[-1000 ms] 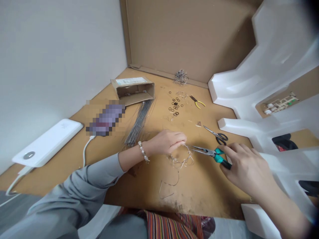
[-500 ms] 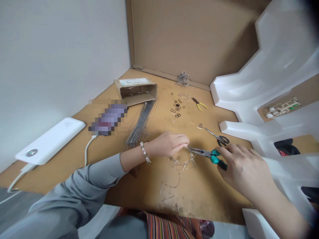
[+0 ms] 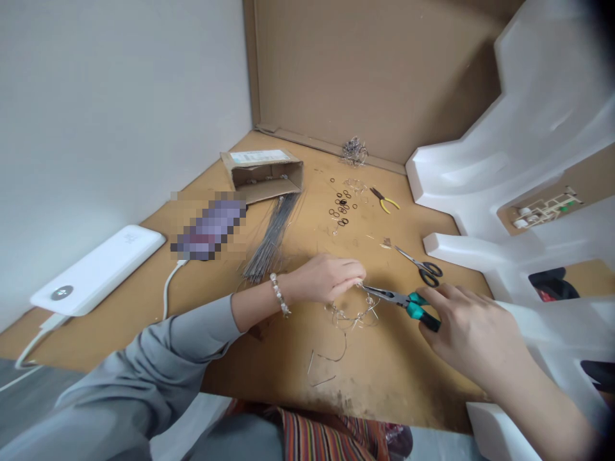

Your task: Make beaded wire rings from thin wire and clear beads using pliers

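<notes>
Pinched in my left hand (image 3: 331,276) is a ring of twisted wire (image 3: 353,317) with thin wire ends sticking out of it. The ring hangs below my fingertips, over the tabletop. My right hand (image 3: 468,320) is wrapped around the teal-and-black handles of long-nose pliers (image 3: 396,298). The jaw tips reach the wire right beside my left fingertips; whether they grip it is too small to tell. Loose cut wire pieces (image 3: 334,355) lie on the table below the ring.
A bundle of straight wires (image 3: 269,240) lies before an open cardboard box (image 3: 262,176). Black rings (image 3: 342,205), yellow-handled pliers (image 3: 384,200), scissors (image 3: 423,266) and a wire tangle (image 3: 354,151) sit farther back. A power bank (image 3: 98,269) and a blurred-out device (image 3: 211,227) are left; white foam (image 3: 451,192) borders the right.
The pliers have moved left, from beside the wire ring to the wire at my left fingertips. My left hand keeps its pinch. The whole view has shifted slightly.
</notes>
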The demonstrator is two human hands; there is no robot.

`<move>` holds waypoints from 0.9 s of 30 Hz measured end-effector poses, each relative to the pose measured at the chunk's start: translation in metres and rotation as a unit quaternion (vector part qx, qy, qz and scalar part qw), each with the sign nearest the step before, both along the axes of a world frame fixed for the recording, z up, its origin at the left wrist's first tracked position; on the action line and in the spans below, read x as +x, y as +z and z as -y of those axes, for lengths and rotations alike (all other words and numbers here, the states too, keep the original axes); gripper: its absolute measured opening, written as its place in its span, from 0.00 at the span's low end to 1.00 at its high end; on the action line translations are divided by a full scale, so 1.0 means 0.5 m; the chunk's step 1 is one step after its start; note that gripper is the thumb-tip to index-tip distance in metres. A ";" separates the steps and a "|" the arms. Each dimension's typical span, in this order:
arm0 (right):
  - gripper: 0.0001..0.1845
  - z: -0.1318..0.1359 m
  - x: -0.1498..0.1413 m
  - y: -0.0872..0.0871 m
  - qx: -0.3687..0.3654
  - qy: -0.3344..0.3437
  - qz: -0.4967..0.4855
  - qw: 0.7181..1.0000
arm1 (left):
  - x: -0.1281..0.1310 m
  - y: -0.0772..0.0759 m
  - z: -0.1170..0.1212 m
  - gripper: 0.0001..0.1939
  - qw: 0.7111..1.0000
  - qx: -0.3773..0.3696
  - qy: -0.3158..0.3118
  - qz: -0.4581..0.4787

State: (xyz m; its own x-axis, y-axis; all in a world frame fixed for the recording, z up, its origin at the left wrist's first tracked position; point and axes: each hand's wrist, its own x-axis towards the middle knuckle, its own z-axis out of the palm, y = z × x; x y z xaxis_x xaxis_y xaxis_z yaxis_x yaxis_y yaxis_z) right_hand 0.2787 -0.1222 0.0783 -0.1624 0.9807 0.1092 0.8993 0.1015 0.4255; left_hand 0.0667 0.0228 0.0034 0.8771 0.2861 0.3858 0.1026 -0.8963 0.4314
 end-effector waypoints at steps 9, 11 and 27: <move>0.05 0.002 -0.002 0.004 -0.009 -0.011 -0.003 1.000 | -0.002 0.003 0.001 0.12 1.000 0.009 -0.001 0.007; 0.05 0.004 -0.001 0.003 -0.014 -0.017 -0.014 1.000 | -0.002 0.004 0.001 0.12 1.000 0.010 -0.001 0.007; 0.10 0.009 0.003 0.011 -0.099 -0.079 -0.064 0.990 | -0.002 0.007 0.012 0.13 1.000 0.025 -0.009 0.013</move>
State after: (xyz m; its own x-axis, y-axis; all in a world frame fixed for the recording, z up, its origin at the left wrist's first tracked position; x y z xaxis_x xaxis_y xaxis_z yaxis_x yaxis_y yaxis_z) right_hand 0.2802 -0.1268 0.0836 -0.0016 0.9970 -0.0772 0.9558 0.0243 0.2931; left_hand 0.0659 0.0170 0.0071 0.8711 0.2498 0.4228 0.0750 -0.9185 0.3881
